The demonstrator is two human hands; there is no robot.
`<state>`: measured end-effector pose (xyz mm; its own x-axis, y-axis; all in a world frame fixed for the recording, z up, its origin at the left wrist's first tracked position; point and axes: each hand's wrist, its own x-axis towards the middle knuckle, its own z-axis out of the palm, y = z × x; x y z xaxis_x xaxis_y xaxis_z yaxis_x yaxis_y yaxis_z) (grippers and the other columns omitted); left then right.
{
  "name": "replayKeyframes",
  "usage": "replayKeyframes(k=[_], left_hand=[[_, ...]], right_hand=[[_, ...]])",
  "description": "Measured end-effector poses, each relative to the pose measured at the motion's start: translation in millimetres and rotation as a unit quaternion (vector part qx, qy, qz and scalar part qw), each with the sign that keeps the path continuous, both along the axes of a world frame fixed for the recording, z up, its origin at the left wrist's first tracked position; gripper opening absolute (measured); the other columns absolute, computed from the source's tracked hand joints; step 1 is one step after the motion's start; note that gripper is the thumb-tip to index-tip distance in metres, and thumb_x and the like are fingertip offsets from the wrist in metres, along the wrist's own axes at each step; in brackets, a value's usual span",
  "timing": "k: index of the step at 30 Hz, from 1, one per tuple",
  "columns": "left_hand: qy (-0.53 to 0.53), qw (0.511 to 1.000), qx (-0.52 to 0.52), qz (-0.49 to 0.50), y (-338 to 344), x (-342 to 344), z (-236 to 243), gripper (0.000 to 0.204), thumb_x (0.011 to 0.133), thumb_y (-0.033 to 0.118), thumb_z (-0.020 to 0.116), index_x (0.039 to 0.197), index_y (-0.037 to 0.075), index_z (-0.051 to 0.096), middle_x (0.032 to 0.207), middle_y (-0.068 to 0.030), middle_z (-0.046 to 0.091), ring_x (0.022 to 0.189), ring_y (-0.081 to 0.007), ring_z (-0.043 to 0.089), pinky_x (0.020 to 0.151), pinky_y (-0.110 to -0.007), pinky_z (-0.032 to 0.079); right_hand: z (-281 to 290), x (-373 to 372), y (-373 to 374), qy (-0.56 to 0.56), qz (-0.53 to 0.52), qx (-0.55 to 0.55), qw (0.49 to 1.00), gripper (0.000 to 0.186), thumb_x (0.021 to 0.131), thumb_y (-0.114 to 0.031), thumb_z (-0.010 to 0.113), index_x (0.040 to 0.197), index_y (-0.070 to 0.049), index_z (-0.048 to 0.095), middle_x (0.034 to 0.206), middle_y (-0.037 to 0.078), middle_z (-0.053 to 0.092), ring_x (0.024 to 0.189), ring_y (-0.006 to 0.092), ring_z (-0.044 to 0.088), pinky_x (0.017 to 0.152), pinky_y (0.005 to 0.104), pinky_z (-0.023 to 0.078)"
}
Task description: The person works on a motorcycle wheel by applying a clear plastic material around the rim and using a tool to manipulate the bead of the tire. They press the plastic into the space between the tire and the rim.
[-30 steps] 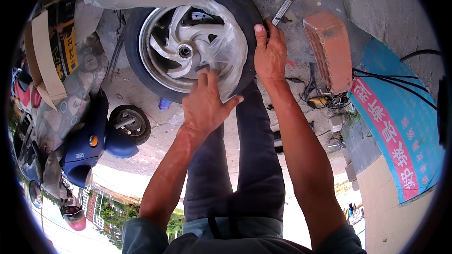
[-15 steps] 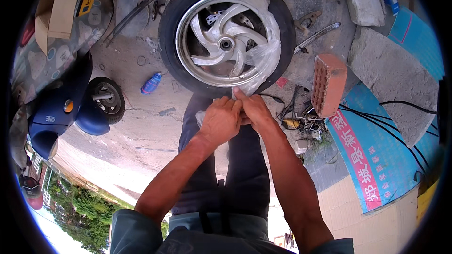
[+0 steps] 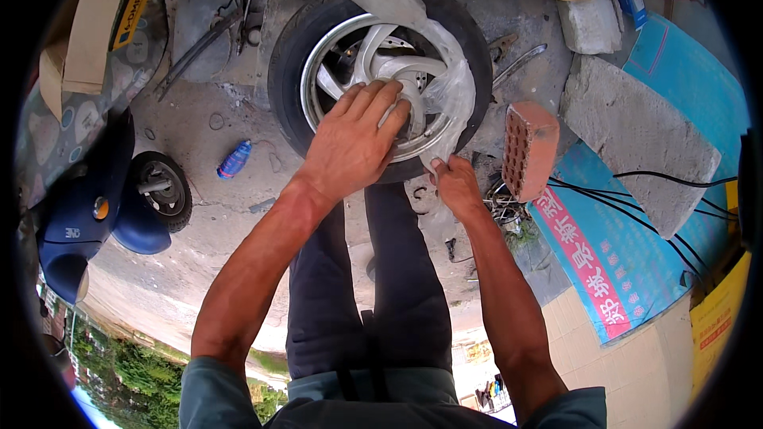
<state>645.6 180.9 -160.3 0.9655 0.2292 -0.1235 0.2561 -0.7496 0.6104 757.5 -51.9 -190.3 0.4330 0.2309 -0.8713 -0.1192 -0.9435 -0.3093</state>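
Note:
A wheel with a black tyre (image 3: 288, 71) and a silver spoked rim (image 3: 315, 39) lies flat in front of my legs. Over its hub area, my left hand (image 3: 354, 143) lies with fingers stretched out, hiding the hub and some spokes. A long strip of clear plastic film (image 3: 445, 51) drapes across the wheel's right side, its upper end running past the tyre's far edge. At the near right edge of the tyre, my right hand (image 3: 458, 184) pinches the film's near end between thumb and fingers; a loose bit hangs below.
Right of the wheel stand a red brick (image 3: 530, 151) and a concrete slab (image 3: 636, 127) on blue sheeting (image 3: 612, 270) crossed by black cables. A blue bottle (image 3: 234, 160) lies to the left, near a dark blue scooter (image 3: 87, 214). Metal bars (image 3: 199, 47) lie at the far left.
My left hand has left the film beside my right hand and moved forward onto the wheel. My right hand has shifted right, still pinching the film. The view has shifted slightly.

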Motion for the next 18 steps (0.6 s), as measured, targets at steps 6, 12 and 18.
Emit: replayKeyframes(k=[6,12,18], left_hand=[[-0.024,0.977,0.025,-0.209,1.4,84.6,-36.0,0.102,0.070,0.028,0.089,0.158,0.025,0.037,0.169,-0.0071,0.029,0.155,-0.0261,0.029,0.131,-0.045,0.021],[0.010,0.963,0.131,-0.234,3.0,123.7,-60.5,0.096,0.069,0.038,0.091,0.152,0.027,0.043,0.167,0.0005,0.032,0.156,-0.0222,0.025,0.131,-0.047,0.018],[0.008,0.950,0.149,-0.274,1.2,150.1,-51.6,0.067,0.069,0.031,0.089,0.126,0.018,0.057,0.159,-0.0056,0.042,0.152,-0.0273,0.033,0.126,-0.053,0.024]], right_hand=[[20.4,17.0,3.8,-0.130,0.091,0.062,0.985,0.022,0.101,-0.019,0.061,0.090,0.000,0.062,0.083,0.025,0.068,0.074,0.0365,0.067,0.064,0.0426,0.051],[25.8,21.6,11.9,-0.208,0.103,0.060,0.971,0.024,0.100,-0.015,0.060,0.085,0.004,0.059,0.073,0.027,0.062,0.076,0.0456,0.064,0.067,0.0484,0.051],[12.6,19.2,28.4,0.317,-0.566,0.075,0.757,0.087,0.094,-0.084,0.042,0.105,-0.001,0.067,0.077,0.001,0.057,0.062,0.0126,0.048,0.057,0.0281,0.038]])
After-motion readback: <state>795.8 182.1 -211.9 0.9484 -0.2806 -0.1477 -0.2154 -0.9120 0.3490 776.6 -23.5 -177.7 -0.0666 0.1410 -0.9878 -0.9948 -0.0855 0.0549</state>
